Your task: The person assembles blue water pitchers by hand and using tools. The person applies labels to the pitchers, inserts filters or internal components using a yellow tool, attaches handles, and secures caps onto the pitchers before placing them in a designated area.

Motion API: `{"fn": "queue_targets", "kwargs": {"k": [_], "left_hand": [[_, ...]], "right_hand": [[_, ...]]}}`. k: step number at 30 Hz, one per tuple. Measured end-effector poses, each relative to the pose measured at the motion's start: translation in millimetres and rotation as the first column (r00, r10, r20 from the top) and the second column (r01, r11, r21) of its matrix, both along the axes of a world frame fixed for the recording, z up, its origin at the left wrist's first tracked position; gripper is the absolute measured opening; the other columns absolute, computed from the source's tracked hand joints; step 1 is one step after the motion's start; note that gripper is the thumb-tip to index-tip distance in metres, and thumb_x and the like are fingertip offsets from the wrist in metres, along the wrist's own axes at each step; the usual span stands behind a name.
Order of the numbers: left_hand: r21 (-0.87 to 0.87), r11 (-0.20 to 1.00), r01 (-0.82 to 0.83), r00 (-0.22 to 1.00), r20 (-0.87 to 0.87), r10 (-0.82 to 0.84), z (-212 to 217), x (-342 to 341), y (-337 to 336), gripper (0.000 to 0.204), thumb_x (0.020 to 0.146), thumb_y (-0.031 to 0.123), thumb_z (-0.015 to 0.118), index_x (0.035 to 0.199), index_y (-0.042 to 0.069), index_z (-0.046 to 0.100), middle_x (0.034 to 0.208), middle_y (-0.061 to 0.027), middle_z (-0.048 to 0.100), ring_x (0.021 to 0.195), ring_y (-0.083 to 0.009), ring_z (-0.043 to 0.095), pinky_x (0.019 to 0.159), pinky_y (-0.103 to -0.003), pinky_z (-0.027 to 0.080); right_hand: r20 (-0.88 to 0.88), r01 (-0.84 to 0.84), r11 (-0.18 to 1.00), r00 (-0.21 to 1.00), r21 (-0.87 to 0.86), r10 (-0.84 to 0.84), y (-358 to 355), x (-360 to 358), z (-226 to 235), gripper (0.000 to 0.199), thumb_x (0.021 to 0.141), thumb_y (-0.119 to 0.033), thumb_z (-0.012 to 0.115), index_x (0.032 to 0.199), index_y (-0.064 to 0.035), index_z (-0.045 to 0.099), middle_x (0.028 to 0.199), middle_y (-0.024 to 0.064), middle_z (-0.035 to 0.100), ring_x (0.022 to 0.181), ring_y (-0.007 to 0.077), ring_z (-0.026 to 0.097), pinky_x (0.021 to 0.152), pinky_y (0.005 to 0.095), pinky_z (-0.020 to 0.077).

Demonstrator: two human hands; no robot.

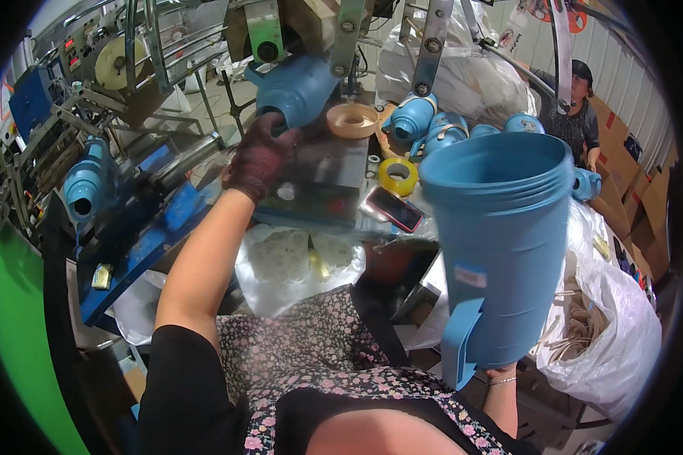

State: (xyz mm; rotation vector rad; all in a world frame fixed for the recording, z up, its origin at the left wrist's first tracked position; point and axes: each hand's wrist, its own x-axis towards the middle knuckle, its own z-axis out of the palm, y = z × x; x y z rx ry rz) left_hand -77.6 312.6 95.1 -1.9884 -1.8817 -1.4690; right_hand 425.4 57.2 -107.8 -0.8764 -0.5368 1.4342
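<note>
**Head view: two blue jug shells in hand at a crowded machine station**

Head view shows the left hand (259, 155), in a dark knit glove, with its fingers (269, 125) curled shut round the mouth end of a blue plastic jug shell (296, 87), held tilted, with the mouth pointing down and to the left, above the dark worktop (322, 178). The right hand (499, 373) is mostly hidden beneath a second, larger-looking blue jug shell (501, 243); only the wrist with a thin bracelet shows, so how far those fingers close cannot be told, though the shell rests upright on that hand, open mouth up, flat handle stub low on its left side, a small pale label on its wall.

Room is tight. Metal brackets (432, 38) hang just above the left shell, and a machine frame with a blue rail (140, 243) lies along the left. A third blue shell (83, 186) sits on that machine. On the worktop lie a yellow tape roll (398, 176), a phone (395, 208) and a tan ring cap (353, 119), with a cluster of blue shells (432, 125) behind. A clear bag of white rings (296, 262) lies near the lap, a white sack (615, 326) on the right. Another person (580, 114) stands at the far right.
</note>
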Motion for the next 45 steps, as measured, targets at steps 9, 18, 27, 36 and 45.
{"fn": "queue_targets", "kwargs": {"k": [9, 18, 27, 36, 45], "left_hand": [[0.179, 0.982, 0.064, 0.949, -0.317, -0.004, -56, -26, 11, 0.067, 0.083, 0.045, 0.067, 0.132, 0.007, 0.041, 0.132, -0.0197, 0.047, 0.120, -0.0374, 0.047, 0.098, -0.042, 0.043], [0.173, 0.979, -0.107, 0.831, -0.525, 0.184, -56, -33, 9, 0.063, 0.084, 0.045, 0.064, 0.132, 0.009, 0.045, 0.131, -0.0194, 0.049, 0.120, -0.0342, 0.050, 0.098, -0.040, 0.043], [-0.196, 0.978, 0.077, 0.997, 0.046, -0.070, 2, 3, -14, 0.053, 0.083, 0.040, 0.066, 0.121, 0.005, 0.054, 0.119, -0.0232, 0.057, 0.111, -0.0383, 0.055, 0.094, -0.042, 0.044], [0.080, 0.974, 0.214, 0.969, 0.106, -0.222, -25, -32, 44, 0.037, 0.086, 0.041, 0.067, 0.101, 0.008, 0.061, 0.083, -0.0046, 0.060, 0.066, -0.0175, 0.058, 0.058, -0.034, 0.051], [-0.085, 0.941, 0.329, 0.541, 0.833, -0.114, 19, 1, 23, 0.040, 0.082, 0.046, 0.067, 0.089, 0.007, 0.061, 0.073, -0.0042, 0.057, 0.051, -0.0152, 0.050, 0.047, -0.030, 0.041]], "right_hand": [[-0.251, -0.245, 0.969, 0.937, 0.025, 0.243, 25, -58, -16, 0.076, 0.071, -0.053, 0.073, 0.132, -0.0132, 0.051, 0.127, 0.0069, 0.058, 0.118, 0.0286, 0.054, 0.101, 0.0476, 0.0434], [-0.293, -0.309, 0.945, 0.918, -0.107, 0.267, 34, -70, -38, 0.095, 0.066, -0.064, 0.073, 0.141, -0.0171, 0.039, 0.138, 0.0100, 0.048, 0.123, 0.0369, 0.048, 0.092, 0.0606, 0.0460], [-0.303, -0.358, 0.933, 0.894, -0.039, 0.330, 27, -66, -34, 0.090, 0.074, -0.056, 0.072, 0.144, -0.0140, 0.034, 0.140, 0.0134, 0.046, 0.124, 0.0387, 0.047, 0.095, 0.0588, 0.0452], [-0.301, -0.354, 0.935, 0.895, -0.029, 0.329, 23, -61, -42, 0.084, 0.078, -0.049, 0.072, 0.142, -0.0088, 0.035, 0.137, 0.0162, 0.048, 0.121, 0.0397, 0.050, 0.090, 0.0565, 0.0497], [-0.138, -0.341, 0.940, 0.930, 0.016, 0.340, 19, -63, -26, 0.080, 0.078, -0.045, 0.074, 0.137, -0.0033, 0.041, 0.131, 0.0156, 0.054, 0.118, 0.0363, 0.053, 0.093, 0.0530, 0.0491]]}}
